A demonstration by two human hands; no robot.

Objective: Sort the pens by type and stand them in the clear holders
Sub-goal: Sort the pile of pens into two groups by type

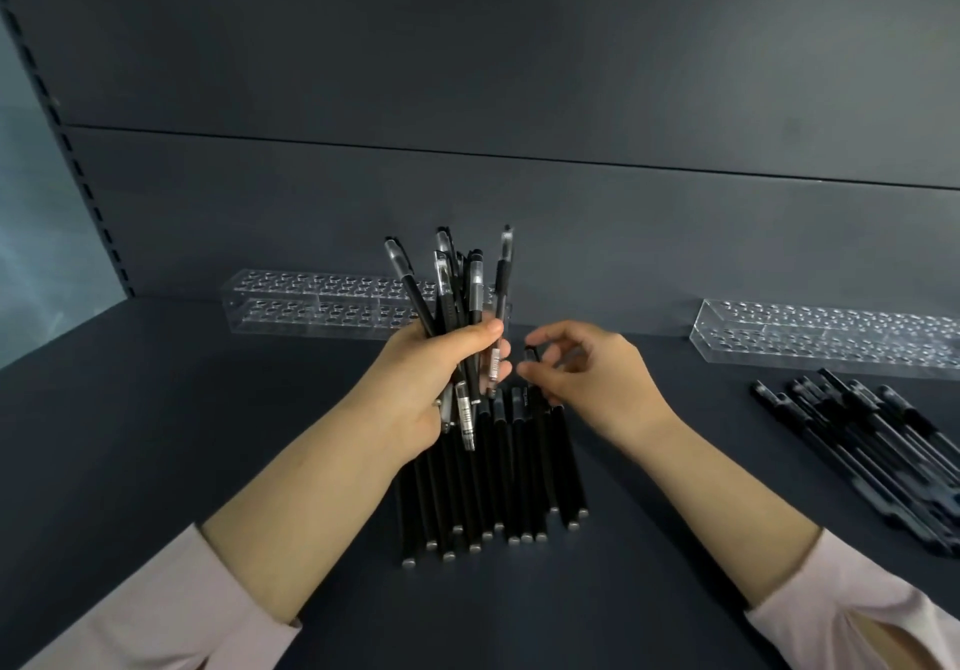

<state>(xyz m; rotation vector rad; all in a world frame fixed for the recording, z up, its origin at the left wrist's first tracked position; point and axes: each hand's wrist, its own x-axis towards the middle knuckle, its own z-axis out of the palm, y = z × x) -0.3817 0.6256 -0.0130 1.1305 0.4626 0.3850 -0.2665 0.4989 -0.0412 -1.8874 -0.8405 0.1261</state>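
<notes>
left hand (pixel 436 378): raised above the shelf, fingers (pixel 483 331) and thumb wrapped tight round a bundle of pens (pixel 457 285)
bundle of pens: roughly upright, fanned out at the top; mixed look, with clear-barrelled pens with black grips among darker ones; clear lower ends stick out below the palm
right hand (pixel 597 383): just right of the left hand, not touching it; fingers curled, thumb and forefinger pinching the upper end of a single black pen (pixel 531 355)
single black pen: its top end is in the pinch; the lower part runs down into the row below, and I can't tell whether it's lifted clear
row of black pens (pixel 498 477): lying side by side on the shelf under both hands, matte black barrels, silver end caps toward the camera, near ends staggered
left clear holder (pixel 311 306): at the back of the shelf against the rear panel, long acrylic block, grid of round holes, no pens in the visible holes; its right end is hidden behind the bundle
right clear holder (pixel 831 337): same type, back right, well apart from the left one, visible holes unfilled, cut off by the frame edge
loose pile of black pens (pixel 872 441): far right, in front of the right clear holder, lying crossed over each other
shelf (pixel 182 435): dark grey surface
sleeves (pixel 156 612): pale pink, pushed up the forearms
</notes>
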